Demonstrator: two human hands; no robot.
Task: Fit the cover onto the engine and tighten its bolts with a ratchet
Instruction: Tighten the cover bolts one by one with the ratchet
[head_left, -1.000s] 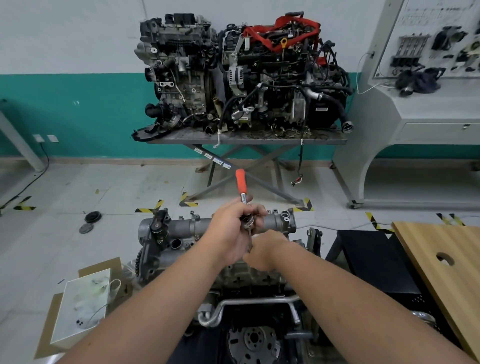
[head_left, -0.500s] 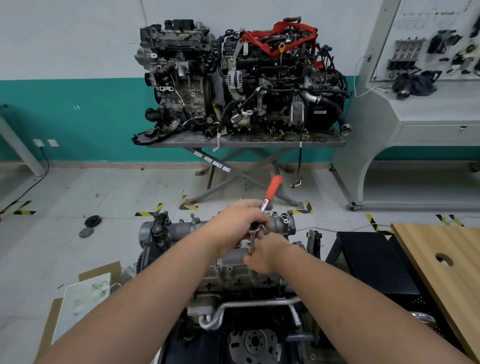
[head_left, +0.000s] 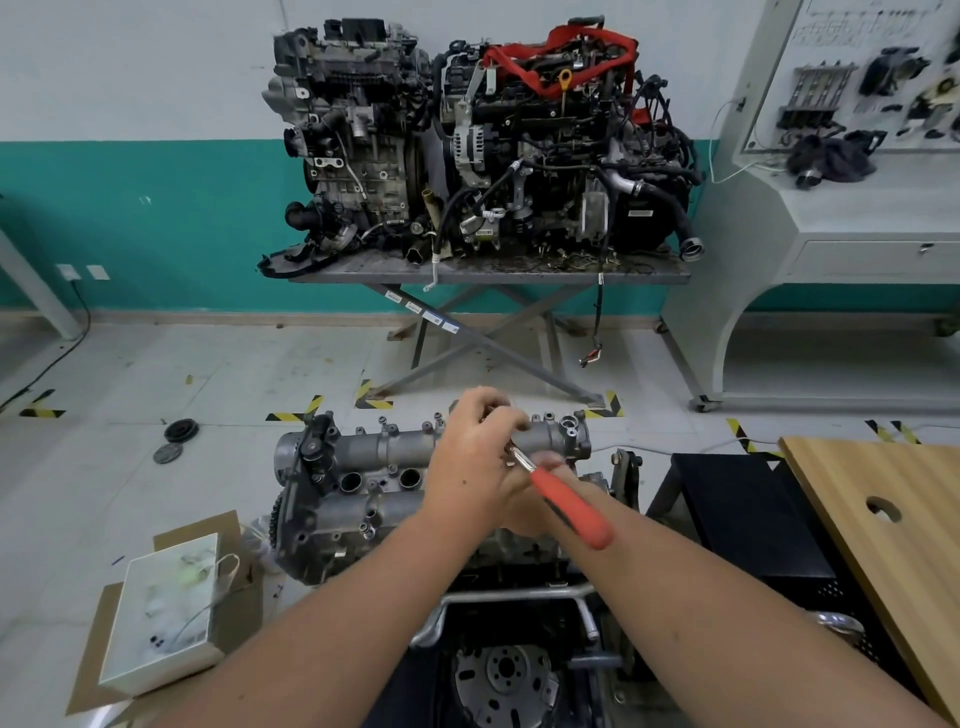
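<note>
Bright even light, soft shadows, edges bowed, hands blurred

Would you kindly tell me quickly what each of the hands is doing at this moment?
Left hand: curled over the head end of the ratchet on the cover.
Right hand: largely hidden behind the left hand and ratchet handle; grip cannot be told.

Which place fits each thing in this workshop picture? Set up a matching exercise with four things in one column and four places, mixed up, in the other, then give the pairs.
Things
1. ratchet
2. white box
3. wooden board
4. two spare engines

Places
A. on the grey lift table by the wall
B. on cardboard, floor at lower left
C. at the right edge, with a round hole
D. in the hands, over the cover

Pairs: 1-D, 2-B, 3-C, 4-A
</note>
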